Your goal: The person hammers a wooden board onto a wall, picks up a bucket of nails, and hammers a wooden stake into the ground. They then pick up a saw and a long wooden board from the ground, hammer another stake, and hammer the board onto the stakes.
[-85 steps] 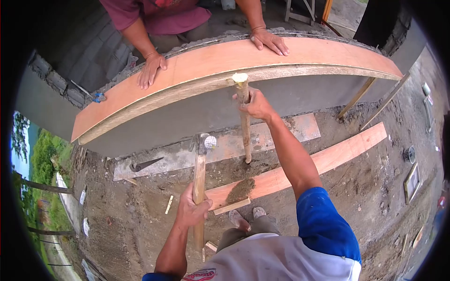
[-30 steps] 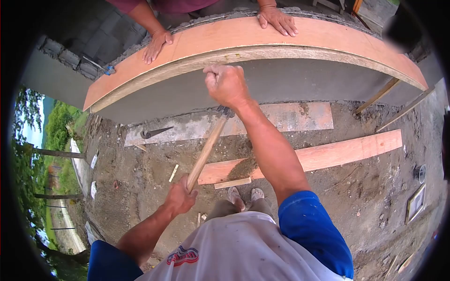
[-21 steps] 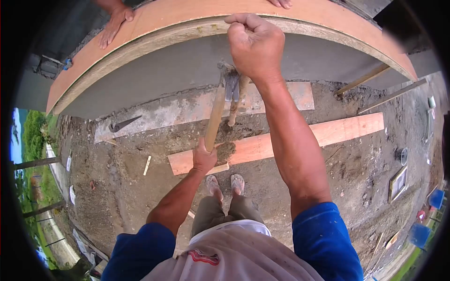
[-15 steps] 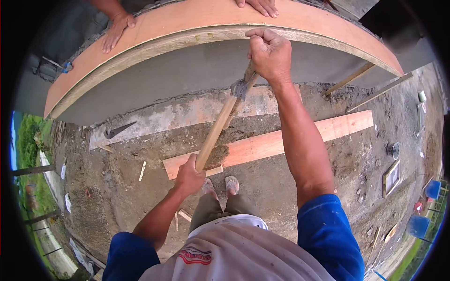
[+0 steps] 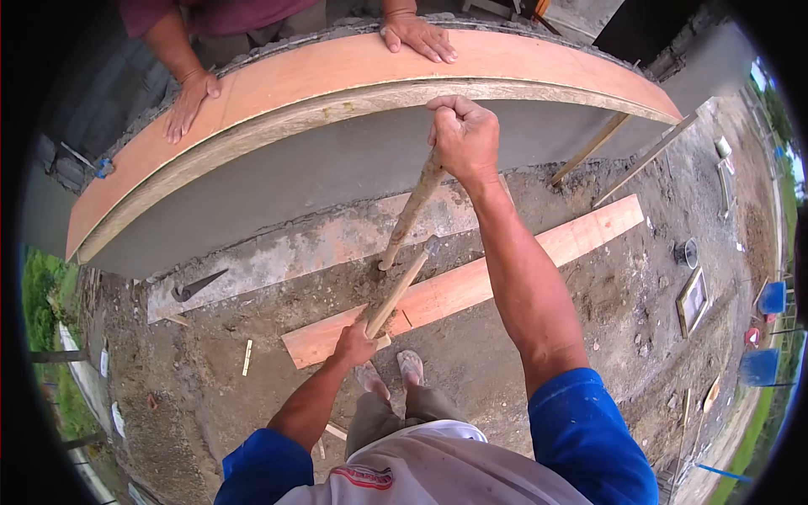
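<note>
The pole (image 5: 411, 210), tilted below the board (image 5: 328, 71), is clamped near its top by the right hand (image 5: 466, 143), the hammer (image 5: 402, 290) by the left hand (image 5: 356, 345); the pole is best held steady.

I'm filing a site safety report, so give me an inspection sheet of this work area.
Surface: bare, uneven soil.
Work items: hammer; tilted wooden pole; plywood board along the low wall.
Clutter: handsaw on a stained panel; loose plywood strip on the soil; small bucket.
Hands: left hand grips the hammer's handle; right hand closed around the pole's upper end.
Cables: nothing seen.
Surroundings: co-worker's hands flat on the plywood board; greenery at the left edge.
</note>
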The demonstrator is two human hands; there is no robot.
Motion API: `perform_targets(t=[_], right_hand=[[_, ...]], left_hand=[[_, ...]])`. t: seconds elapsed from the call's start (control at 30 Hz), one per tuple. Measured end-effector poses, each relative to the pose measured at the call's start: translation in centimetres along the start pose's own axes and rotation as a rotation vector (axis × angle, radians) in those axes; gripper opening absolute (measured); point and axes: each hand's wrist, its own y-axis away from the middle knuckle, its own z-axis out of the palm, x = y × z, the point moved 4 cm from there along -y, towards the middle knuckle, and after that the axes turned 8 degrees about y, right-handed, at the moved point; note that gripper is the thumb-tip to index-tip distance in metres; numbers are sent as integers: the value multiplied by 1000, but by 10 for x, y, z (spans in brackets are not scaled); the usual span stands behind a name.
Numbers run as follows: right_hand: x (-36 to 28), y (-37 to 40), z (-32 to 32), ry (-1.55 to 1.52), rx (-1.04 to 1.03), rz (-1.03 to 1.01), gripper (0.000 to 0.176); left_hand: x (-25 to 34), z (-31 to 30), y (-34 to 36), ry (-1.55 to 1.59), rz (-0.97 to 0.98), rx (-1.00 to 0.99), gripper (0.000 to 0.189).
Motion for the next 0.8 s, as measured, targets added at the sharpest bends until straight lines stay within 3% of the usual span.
perform_targets(t=[0.1,0.13,0.17,0.23,0.3,0.37,0.43,0.5,0.53,0.63,0.7,0.77,0.8], right_hand=[[4,10,-29,-123,1,113,23],[4,11,-37,-79,18,24,25],[6,31,-44,-25,4,-34,28],[-4,60,-57,-23,-87,-45,38],[-33,41,-81,-64,-537,219,79],[-41,48,-87,-30,-480,184,107],[-41,67,-72,147,70,-115,111],[-49,89,-98,193,272,-254,114],[-58,115,-120,236,313,-244,104],[13,240,-174,505,188,-37,52],[57,361,-212,369,41,546,65],[111,533,-238,533,78,939,58],[111,621,-242,637,141,1137,52]], left_hand=[[-29,18,56,-81,-22,-23,46],[-16,6,85,-83,-7,5,49],[-7,-9,108,-117,-128,-113,44],[-21,-27,148,-184,-163,-115,44],[-34,-42,180,-220,-258,-152,42],[-57,-55,209,-269,-305,-173,40],[-90,-59,221,-318,-306,-221,38],[-110,-67,228,-333,-314,-242,35],[-120,-72,234,-337,-283,-260,35],[-129,-86,238,-293,-206,-320,30],[-126,-99,254,-202,-202,-335,25],[-88,-110,279,-236,-175,-363,21],[-142,-122,286,-228,-104,-405,21]])
